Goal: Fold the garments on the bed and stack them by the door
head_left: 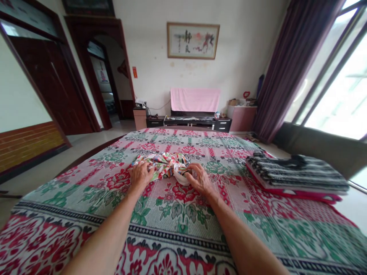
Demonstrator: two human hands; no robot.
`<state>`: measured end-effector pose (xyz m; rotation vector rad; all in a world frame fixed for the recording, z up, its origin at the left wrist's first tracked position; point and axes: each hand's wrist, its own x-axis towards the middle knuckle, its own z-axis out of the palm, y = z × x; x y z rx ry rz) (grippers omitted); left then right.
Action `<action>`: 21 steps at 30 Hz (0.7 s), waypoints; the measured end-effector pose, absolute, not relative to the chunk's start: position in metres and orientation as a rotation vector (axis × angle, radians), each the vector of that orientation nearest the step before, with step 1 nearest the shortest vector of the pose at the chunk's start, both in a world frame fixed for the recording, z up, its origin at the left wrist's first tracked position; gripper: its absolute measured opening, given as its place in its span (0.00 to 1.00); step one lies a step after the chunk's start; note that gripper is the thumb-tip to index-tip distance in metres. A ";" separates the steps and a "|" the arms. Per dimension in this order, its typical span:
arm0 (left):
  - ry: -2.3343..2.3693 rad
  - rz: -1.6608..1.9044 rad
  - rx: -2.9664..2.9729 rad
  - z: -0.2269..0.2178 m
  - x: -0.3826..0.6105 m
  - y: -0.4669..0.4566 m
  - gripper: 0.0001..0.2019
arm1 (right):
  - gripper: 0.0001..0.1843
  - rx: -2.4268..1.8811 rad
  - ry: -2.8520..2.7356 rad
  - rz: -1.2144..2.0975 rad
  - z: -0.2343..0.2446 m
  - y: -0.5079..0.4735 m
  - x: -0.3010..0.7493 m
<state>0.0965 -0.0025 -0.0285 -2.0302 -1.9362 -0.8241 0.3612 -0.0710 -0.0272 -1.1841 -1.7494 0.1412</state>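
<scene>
A small, crumpled cloth (164,162) with a bright multicoloured print lies on the flowered bedspread (183,214), and a white band (181,177) loops out at its right side. I cannot tell which kind of garment or cover it is. My left hand (141,172) is closed over the left end of this cloth, fingers curled into it. At the other end, my right hand (199,178) has its thumb and fingers around the cloth's edge beside the white band. Part of the fabric is hidden under my fingers.
To the right sits a folded stack of textiles, a black-and-white striped one (298,172) on top of a red one (301,194). Beyond the bedspread's far edge stand a low black cabinet (223,125) and a screen under a pink cloth (195,100). A purple curtain (289,68) hangs by the window.
</scene>
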 end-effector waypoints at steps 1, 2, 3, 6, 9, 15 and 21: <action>-1.924 -0.810 -2.038 -0.030 0.096 -0.003 0.17 | 0.13 -1.157 -1.797 0.120 -0.027 -0.072 0.360; -1.913 -0.795 -2.050 -0.030 0.096 -0.003 0.16 | 0.15 -1.134 -1.839 0.102 -0.028 -0.072 0.360; -1.913 -0.780 -2.057 -0.031 0.095 -0.003 0.16 | 0.17 -1.115 -1.876 0.086 -0.029 -0.073 0.359; -1.951 -0.740 -2.050 -0.031 0.094 -0.002 0.15 | 0.16 -1.092 -1.946 0.047 -0.030 -0.074 0.356; -2.013 -0.758 -2.024 -0.029 0.093 -0.001 0.15 | 0.05 -1.088 -1.890 0.066 -0.030 -0.075 0.354; -2.290 -1.208 -1.749 -0.022 0.084 0.006 0.19 | 0.16 -1.207 -1.191 0.377 -0.030 -0.068 0.372; -2.378 -1.599 -1.486 -0.024 0.065 0.017 0.20 | 0.23 -1.125 -0.770 0.462 -0.035 -0.055 0.404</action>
